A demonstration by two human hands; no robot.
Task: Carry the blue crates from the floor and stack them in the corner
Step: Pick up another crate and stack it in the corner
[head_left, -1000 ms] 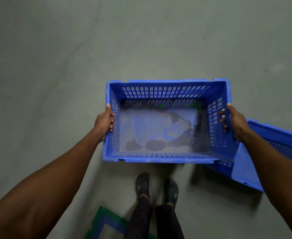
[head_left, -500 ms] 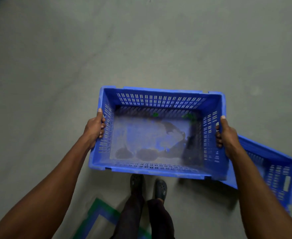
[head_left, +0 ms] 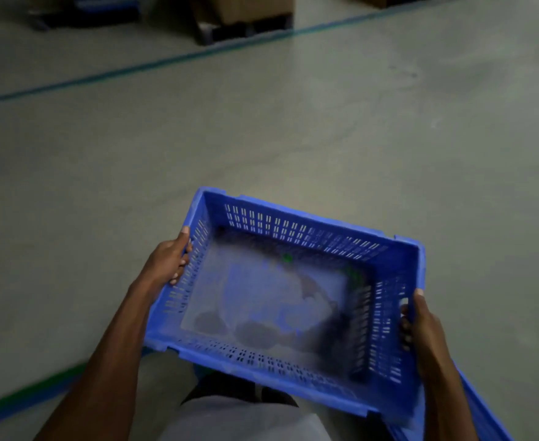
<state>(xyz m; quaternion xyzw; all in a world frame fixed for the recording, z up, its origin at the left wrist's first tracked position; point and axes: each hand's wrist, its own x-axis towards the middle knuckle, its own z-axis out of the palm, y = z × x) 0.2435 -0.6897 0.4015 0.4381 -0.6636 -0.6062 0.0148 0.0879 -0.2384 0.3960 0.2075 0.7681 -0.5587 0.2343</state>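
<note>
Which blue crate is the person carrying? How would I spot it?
Look at the wide grey floor, then down to the two bare arms reaching forward. Between the left hand and right hand is the carried crate, open, slotted, dusty inside. The other crate only peeks out behind the right arm.
</note>
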